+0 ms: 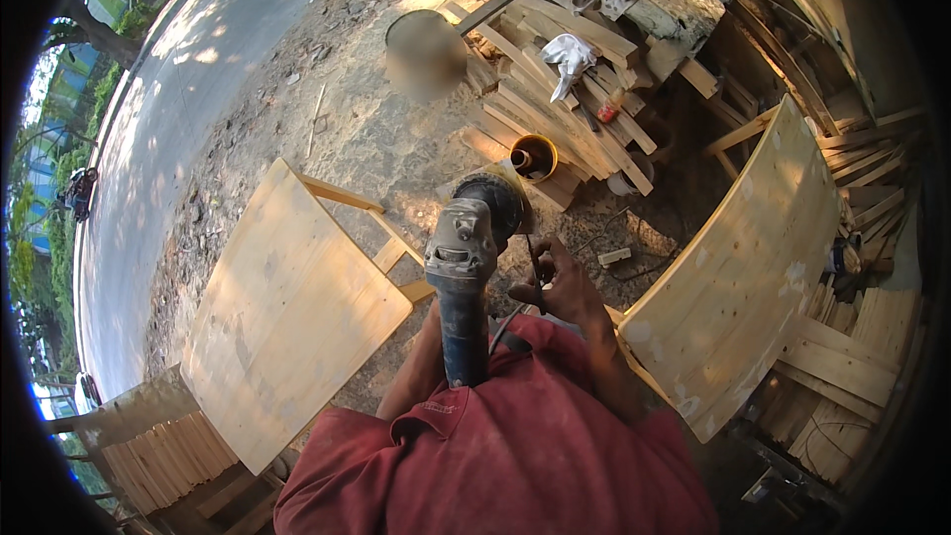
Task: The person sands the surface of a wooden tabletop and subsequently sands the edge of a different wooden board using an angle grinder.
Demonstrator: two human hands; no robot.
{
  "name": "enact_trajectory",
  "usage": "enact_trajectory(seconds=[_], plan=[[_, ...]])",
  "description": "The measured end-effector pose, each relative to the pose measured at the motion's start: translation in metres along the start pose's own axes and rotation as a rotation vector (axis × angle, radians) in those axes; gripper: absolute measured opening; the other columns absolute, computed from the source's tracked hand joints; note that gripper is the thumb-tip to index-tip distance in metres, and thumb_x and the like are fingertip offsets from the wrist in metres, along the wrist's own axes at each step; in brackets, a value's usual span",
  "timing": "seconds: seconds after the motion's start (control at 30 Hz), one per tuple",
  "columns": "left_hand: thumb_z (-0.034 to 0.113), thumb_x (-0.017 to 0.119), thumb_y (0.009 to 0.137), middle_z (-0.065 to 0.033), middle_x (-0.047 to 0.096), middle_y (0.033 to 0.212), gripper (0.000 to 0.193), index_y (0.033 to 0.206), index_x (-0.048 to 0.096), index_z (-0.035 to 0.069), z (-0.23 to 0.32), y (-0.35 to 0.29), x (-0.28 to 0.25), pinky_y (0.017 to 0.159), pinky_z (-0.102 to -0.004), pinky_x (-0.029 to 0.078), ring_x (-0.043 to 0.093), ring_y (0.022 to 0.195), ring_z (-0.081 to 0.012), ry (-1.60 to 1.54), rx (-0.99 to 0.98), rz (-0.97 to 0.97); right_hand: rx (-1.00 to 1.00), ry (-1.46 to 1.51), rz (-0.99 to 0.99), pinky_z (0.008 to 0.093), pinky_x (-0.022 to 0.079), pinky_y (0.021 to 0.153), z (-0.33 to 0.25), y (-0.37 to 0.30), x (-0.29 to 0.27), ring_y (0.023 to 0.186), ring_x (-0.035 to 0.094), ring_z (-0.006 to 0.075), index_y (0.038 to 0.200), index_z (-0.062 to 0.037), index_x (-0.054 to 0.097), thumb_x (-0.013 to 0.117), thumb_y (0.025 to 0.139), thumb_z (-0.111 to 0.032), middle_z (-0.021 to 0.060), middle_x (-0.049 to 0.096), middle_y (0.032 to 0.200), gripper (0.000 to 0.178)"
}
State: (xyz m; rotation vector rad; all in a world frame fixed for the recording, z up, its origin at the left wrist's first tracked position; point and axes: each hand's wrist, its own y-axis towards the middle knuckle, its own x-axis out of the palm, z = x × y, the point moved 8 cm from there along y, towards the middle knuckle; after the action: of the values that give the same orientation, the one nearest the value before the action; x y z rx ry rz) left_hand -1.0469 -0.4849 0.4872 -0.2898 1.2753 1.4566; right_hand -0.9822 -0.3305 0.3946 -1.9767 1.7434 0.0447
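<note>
A dark blue-grey angle grinder point(462, 287) stands upright in front of my chest, its round head and disc at the far end. My left forearm point(414, 369) runs up behind the grinder's body, which hides the left hand and its fingers. To the right of the grinder, my right hand point(567, 285) is closed, with bent fingers around a thin dark rod-like tool point(536, 263). The tool's upper end reaches close to the grinder's head; whether they touch is unclear. A dark cable point(503, 329) shows beside the grinder's lower body.
Tilted pale wooden tabletops flank me, one on the left point(287, 312) and one on the right point(738, 277). Ahead lie stacked wood strips point(565, 119), a yellow-rimmed container point(535, 157), a white cloth point(569, 61) and a red bottle point(610, 105). A road point(198, 89) runs along the left.
</note>
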Motion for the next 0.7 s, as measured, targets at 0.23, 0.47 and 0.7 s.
enact_trajectory(seconds=[0.23, 0.47, 0.7], plan=[[0.014, 0.058, 0.079, -0.0169, 0.064, 0.095, 0.022, 0.100, 0.063, 0.006, -0.007, -0.010, 0.017, 0.078, -0.0453, 0.052, 0.062, 0.090, -0.0376, 0.024, -0.074, -0.110, -0.009, -0.027, 0.043, 0.0363, 0.056, 0.071, -0.007, -0.011, -0.010, 0.081, 0.071, 0.0208, 0.125, -0.0082, 0.066, 0.090, 0.066, -0.050, 0.0117, 0.074, 0.089, 0.076], [0.014, 0.062, 0.078, -0.0174, 0.063, 0.092, 0.022, 0.098, 0.062, 0.005, -0.002, -0.008, 0.003, 0.076, -0.0458, 0.051, 0.061, 0.087, -0.0381, 0.037, -0.008, 0.003, -0.032, 0.003, -0.017, 0.0290, 0.046, 0.060, -0.022, -0.016, -0.015, 0.068, 0.056, 0.0088, 0.126, -0.0073, 0.067, 0.091, 0.070, -0.039, 0.0022, 0.063, 0.074, 0.068], [0.015, 0.065, 0.076, -0.0161, 0.060, 0.085, 0.019, 0.091, 0.060, 0.004, 0.003, -0.001, 0.007, 0.070, -0.0449, 0.048, 0.059, 0.079, -0.0370, -0.016, 0.018, -0.018, -0.063, 0.047, 0.014, 0.0298, 0.047, 0.062, -0.021, 0.000, -0.018, 0.069, 0.058, 0.0097, 0.125, -0.0072, 0.068, 0.088, 0.073, -0.041, 0.0037, 0.065, 0.077, 0.065]])
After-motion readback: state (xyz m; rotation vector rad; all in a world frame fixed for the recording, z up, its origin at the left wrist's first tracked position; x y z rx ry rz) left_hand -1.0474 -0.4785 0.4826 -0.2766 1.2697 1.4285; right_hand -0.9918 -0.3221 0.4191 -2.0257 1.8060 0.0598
